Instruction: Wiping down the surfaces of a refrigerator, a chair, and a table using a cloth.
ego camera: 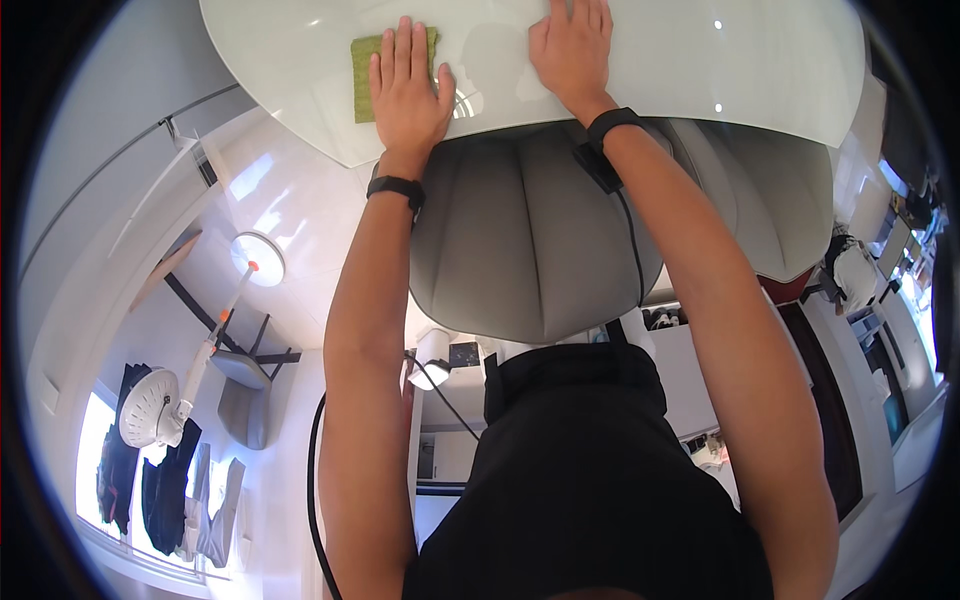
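My left hand [410, 105] lies palm down and flat, fingers stretched out, over a folded green cloth [362, 82]. The cloth rests on a glossy white tabletop [660, 67] and shows mostly at the left of the hand. To the right, my right hand [577, 56] is palm down on the same tabletop with no object visible in it. Its fingertips run past the top edge of the picture. A black band circles each wrist. Below the table's near edge is a grey padded chair [487, 240], partly under the top.
A second grey chair [772, 202] stands at the right. On the left are a white pedestal fan [150, 409], another chair [246, 397] by the wall and hanging clothes [165, 495]. A black cable [632, 240] hangs from a small black device [598, 166] near my right wrist.
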Demonstrator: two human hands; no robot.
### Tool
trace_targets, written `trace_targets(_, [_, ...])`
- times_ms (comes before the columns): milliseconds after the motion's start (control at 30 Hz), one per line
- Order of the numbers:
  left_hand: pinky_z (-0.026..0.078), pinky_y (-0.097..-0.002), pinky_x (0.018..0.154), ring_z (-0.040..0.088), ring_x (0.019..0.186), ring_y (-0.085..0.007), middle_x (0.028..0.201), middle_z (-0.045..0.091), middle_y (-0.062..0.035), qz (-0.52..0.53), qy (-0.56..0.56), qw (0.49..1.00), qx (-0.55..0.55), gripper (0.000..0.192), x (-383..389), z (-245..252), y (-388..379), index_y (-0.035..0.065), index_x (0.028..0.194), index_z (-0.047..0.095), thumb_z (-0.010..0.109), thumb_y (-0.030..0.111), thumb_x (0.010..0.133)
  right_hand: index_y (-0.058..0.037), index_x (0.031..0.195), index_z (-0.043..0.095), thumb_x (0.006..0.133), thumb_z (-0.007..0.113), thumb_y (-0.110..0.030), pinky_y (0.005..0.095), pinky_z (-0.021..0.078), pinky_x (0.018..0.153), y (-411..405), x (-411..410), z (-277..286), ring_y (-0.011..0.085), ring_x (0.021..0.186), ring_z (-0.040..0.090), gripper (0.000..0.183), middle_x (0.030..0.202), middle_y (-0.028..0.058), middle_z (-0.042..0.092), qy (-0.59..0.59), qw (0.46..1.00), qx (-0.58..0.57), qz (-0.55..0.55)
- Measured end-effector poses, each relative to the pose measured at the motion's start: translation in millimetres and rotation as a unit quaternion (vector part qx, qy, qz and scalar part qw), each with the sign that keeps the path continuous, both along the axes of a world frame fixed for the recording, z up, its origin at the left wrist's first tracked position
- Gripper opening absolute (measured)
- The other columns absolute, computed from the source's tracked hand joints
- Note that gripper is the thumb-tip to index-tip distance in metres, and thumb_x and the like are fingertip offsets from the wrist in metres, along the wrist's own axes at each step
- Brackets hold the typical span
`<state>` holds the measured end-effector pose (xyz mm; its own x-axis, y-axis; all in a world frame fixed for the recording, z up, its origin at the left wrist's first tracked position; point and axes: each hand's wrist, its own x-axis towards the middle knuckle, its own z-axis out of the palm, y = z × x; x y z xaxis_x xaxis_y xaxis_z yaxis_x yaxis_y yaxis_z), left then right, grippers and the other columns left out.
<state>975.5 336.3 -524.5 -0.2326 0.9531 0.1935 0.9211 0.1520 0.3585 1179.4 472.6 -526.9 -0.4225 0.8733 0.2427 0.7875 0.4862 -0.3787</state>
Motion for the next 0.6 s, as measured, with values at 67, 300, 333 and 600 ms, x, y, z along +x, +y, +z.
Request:
trace_targets(67, [0.029,-0.0555,0.134,0.040,0.164,-0.0370,0.178,0.045,-0.0120,0.006,0.021,1.000,-0.014,0.067,-0.8,0.4,-1.6,0.0064,0.169,0.049,0.059,0.034,0.109,0.0061,0.161,0.050,0.101,0.055,-0.012,0.0613,0.0260,0.135,-1.3,-1.3,0.9,0.0476,0.162,0.037,0.062,0.170,0.0326,0.043,-0.001,1.000,0.002,0.001])
trace_targets(300, [0.026,-0.0550,0.136,0.036,0.166,-0.0369,0.181,0.040,-0.0143,0.016,0.021,0.999,-0.021,0.072,-7.0,0.6,-2.4,0.0033,0.170,0.044,0.059,0.039,0.110,0.0047,0.162,0.050,0.102,0.056,-0.011,0.0614,0.0270,0.135,-4.8,-9.0,-3.2,0.0480,0.161,0.038,0.062,0.171,0.0312,0.043,-0.016,1.000,0.006,-0.002])
trace_targets(333, [0.024,-0.0550,0.136,0.035,0.167,-0.0364,0.181,0.039,-0.0143,0.019,0.014,1.000,-0.021,0.072,-5.6,1.4,-0.9,0.0033,0.171,0.044,0.059,0.040,0.110,0.0045,0.162,0.050,0.102,0.056,-0.011,0.0613,0.0273,0.134,-4.1,-9.6,-4.3,0.0481,0.161,0.038,0.062,0.171,0.0309,0.043,-0.019,1.000,0.013,-0.006])
trace_targets(600, [0.026,-0.0576,0.136,0.033,0.167,-0.0417,0.181,0.036,-0.0186,-0.075,-0.135,0.988,-0.012,0.065,-4.2,7.1,-10.4,0.0030,0.168,0.047,0.060,0.034,0.112,0.0008,0.164,0.050,0.101,0.055,-0.008,0.0601,0.0284,0.134,-16.2,-25.1,-1.0,0.0478,0.161,0.039,0.064,0.173,0.0284,0.043,-0.023,1.000,-0.011,-0.016])
